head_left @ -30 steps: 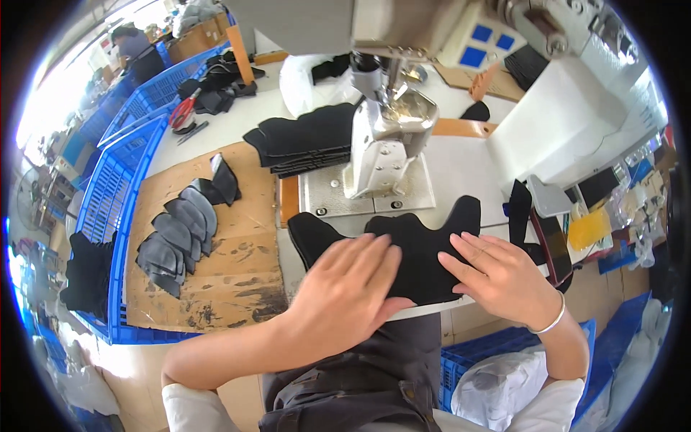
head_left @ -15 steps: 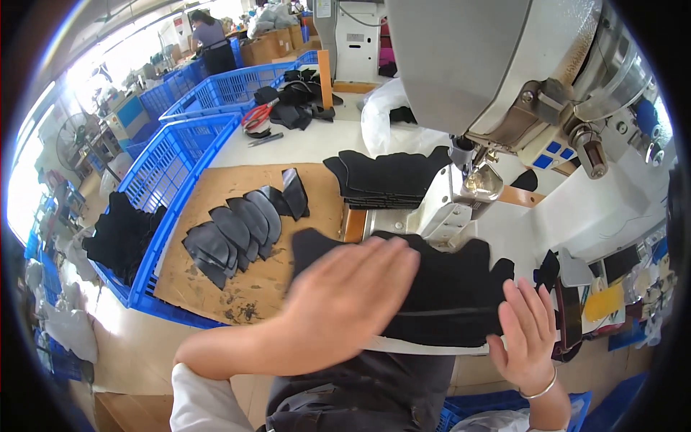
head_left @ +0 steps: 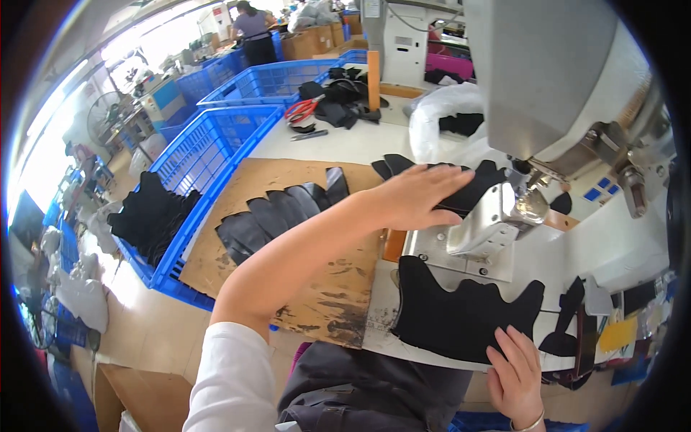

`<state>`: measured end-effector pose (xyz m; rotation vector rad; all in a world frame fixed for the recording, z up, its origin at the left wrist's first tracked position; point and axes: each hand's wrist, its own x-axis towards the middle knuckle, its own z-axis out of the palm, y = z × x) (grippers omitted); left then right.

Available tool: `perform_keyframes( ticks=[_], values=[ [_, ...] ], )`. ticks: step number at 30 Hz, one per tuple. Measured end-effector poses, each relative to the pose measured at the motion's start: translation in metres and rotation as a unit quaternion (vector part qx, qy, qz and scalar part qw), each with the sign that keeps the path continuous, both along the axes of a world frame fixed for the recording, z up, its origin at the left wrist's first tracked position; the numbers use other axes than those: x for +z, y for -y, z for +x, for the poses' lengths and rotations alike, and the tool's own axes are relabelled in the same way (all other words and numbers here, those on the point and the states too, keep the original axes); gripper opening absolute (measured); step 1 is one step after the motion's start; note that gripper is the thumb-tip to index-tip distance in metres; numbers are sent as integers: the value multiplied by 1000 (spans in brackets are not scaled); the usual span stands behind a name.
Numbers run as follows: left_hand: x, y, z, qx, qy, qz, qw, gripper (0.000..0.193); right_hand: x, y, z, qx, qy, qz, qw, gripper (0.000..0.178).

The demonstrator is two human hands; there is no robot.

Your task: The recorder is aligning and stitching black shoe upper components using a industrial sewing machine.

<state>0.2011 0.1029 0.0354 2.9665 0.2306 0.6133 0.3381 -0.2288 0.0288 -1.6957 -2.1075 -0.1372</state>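
My left hand lies stretched over a stack of black fabric pieces beside the sewing machine's post. Its fingers are out straight and the thumb stands apart; part of the stack is hidden under it. Nearer me, a scallop-edged black fabric piece lies flat on the white table top. My right hand rests at that piece's lower right corner, fingers extended and touching its edge.
The sewing machine stands to the right. On a brown board are several dark curved pieces. A blue basket with black pieces flanks the board. Red-handled scissors lie farther back. A person stands in the distance.
My left hand has moved from the near black piece out to the far stack. The near piece's outline shows more fully. The whole view has shifted, with things now farther right.
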Motion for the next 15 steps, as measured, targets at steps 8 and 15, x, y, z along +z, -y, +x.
perform_keyframes(
  ticks=[8, 15],
  values=[
    [24, 3, -227, 283, -184, -78, 938, 41, -5, 13, 5, 72, -35, 91, 993, 25],
    [-21, 43, -268, 269, -138, 40, 953, 51, -40, -49, -65, 289, -13, 36, 957, 32]
  ],
)
